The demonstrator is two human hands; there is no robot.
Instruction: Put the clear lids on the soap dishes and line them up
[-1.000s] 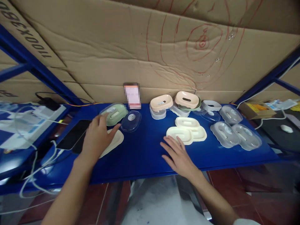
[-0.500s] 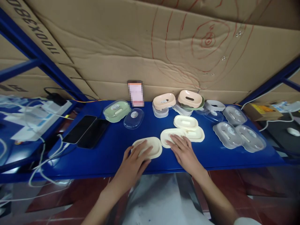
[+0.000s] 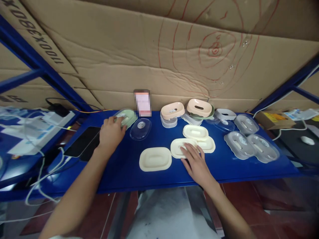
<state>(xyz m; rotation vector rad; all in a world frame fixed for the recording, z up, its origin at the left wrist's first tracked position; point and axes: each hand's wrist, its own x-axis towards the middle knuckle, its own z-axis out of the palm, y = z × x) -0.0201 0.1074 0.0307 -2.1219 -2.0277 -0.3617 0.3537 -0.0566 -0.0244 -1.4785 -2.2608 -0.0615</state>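
My left hand (image 3: 112, 131) is at the left side of a green soap box (image 3: 130, 117) with a clear lid, its fingers curled over the edge and the thumb at the front. Spread fingers of my right hand (image 3: 195, 161) rest on a cream oval tray (image 3: 176, 148). That tray adjoins another cream tray (image 3: 209, 145), with a smaller cream piece (image 3: 195, 132) behind them. Left of my right hand, a separate cream tray (image 3: 156, 160) lies flat, untouched. A clear lid (image 3: 140, 129) with a round label is beside the green box.
Peach soap boxes (image 3: 172, 111) and several grey lidded boxes (image 3: 239, 145) stand along the back and right of the blue table (image 3: 134, 181). A phone (image 3: 143, 103) leans on the cardboard wall. Dark phones (image 3: 81, 142) and white cables (image 3: 46, 172) are at left.
My left hand has left the separate cream tray and moved left and back to the green soap box. My right hand stays on its cream tray. The view has shifted slightly.
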